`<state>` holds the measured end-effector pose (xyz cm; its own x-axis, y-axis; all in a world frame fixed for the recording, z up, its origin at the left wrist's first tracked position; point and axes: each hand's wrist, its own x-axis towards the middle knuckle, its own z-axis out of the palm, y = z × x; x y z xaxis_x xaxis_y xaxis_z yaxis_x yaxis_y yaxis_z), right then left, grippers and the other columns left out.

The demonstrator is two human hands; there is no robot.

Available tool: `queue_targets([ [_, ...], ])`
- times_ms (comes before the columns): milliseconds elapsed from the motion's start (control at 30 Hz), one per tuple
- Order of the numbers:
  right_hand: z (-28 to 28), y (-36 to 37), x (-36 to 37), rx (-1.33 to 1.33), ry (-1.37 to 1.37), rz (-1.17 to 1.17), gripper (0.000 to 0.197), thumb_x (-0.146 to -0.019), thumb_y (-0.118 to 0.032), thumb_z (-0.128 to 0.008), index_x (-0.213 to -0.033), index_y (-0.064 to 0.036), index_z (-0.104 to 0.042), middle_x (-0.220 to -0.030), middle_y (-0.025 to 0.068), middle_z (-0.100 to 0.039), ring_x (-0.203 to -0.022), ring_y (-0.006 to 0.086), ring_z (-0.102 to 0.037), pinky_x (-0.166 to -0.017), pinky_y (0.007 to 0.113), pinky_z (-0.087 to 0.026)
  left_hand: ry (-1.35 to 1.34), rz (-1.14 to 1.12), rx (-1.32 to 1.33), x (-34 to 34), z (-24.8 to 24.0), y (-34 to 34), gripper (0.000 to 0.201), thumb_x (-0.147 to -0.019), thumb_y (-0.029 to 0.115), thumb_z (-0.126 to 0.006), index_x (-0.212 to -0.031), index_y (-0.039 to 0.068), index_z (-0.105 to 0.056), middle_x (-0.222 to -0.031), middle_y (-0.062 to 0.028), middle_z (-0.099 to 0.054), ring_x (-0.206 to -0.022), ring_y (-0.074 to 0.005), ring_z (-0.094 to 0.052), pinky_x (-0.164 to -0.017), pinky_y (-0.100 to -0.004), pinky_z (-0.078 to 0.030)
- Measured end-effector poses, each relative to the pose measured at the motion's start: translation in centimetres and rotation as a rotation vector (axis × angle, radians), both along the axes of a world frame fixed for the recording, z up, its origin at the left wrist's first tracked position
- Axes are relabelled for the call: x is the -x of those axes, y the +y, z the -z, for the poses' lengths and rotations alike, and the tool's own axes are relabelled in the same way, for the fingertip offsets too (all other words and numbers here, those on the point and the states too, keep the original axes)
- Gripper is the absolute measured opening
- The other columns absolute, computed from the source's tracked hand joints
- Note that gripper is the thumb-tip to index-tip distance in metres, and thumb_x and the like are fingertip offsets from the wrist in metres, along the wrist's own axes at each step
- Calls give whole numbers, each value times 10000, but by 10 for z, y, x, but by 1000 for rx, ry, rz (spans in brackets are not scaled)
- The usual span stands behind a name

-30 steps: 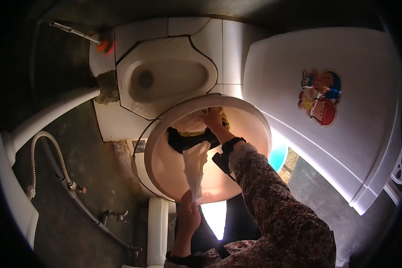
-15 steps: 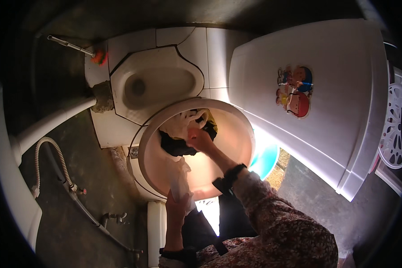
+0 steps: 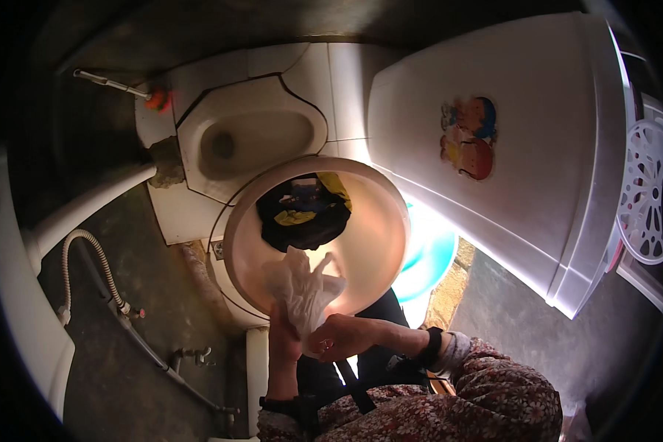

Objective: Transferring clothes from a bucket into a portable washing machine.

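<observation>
Both hands meet at the near rim of a large pale basin [image 3: 376, 250]. My left hand [image 3: 282, 335] is closed round the lower part of a bunched, thin white cloth [image 3: 302, 283]. From the right, my right hand [image 3: 342, 334] grips the same white bundle low down, its fingers curled. The loose upper folds stick up over the basin; I cannot tell whether it is one piece or several. Deeper in the basin lies a heap of black and yellow clothing [image 3: 302, 236], touched by neither hand.
Beyond the basin is a squat toilet [image 3: 302, 132]. A white appliance-like box with a cartoon sticker [image 3: 552, 96] stands at right, a turquoise basin [image 3: 435, 258] beneath its edge. At left are a white pipe [image 3: 96, 199], a ribbed hose [image 3: 66, 272] and a tap [image 3: 195, 356].
My right hand has drawn back from the clothing in the basin, bringing whitish cloth to my left hand. The black and yellow heap is now uncovered. The view has shifted slightly.
</observation>
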<state>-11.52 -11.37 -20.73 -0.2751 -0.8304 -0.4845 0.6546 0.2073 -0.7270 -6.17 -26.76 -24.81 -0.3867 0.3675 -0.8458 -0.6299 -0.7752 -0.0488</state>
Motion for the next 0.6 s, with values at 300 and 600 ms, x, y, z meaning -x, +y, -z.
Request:
queue_targets([
  [300, -6, -13, 1, 32, 415, -360, 79, -692, -140, -528, -743, -85, -551, -713, 77, -579, -632, 260, -542, -574, 329, -422, -25, 260, 324, -15, 5, -4, 505, -698, 3, -529, -1170, 7, -350, -1103, -113, -460, -971, -222, -499, -819, -332, -427],
  [600, 102, 7, 82, -872, 538, -67, 258, -650, -137, -512, -900, -135, -575, -812, 89, -593, -809, 246, -569, -697, 361, -452, 102, 619, 731, -42, 6, 1, 492, -676, 39, -590, -1124, -5, -390, -1013, -98, -505, -898, -183, -515, -750, -281, -444],
])
